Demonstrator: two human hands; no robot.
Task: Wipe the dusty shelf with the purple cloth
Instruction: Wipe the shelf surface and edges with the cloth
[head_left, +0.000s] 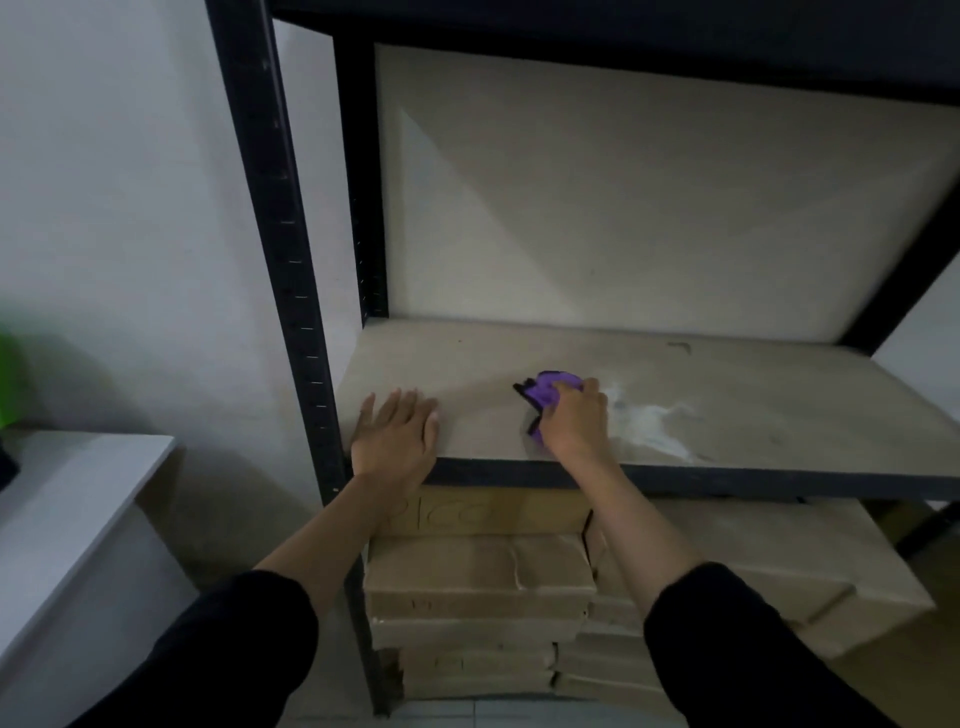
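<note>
Right hand (574, 423), fingers curled round the purple cloth (549, 391), on the shelf (753, 374). Best pressed flat, swept through the white dust (647, 415) beside the cloth.

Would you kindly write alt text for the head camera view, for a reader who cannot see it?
A person's right hand grips a bunched purple cloth on a dusty shelf beside a white smear, while the left hand rests flat near the shelf's front left corner. Stacked cardboard boxes sit below.
</note>
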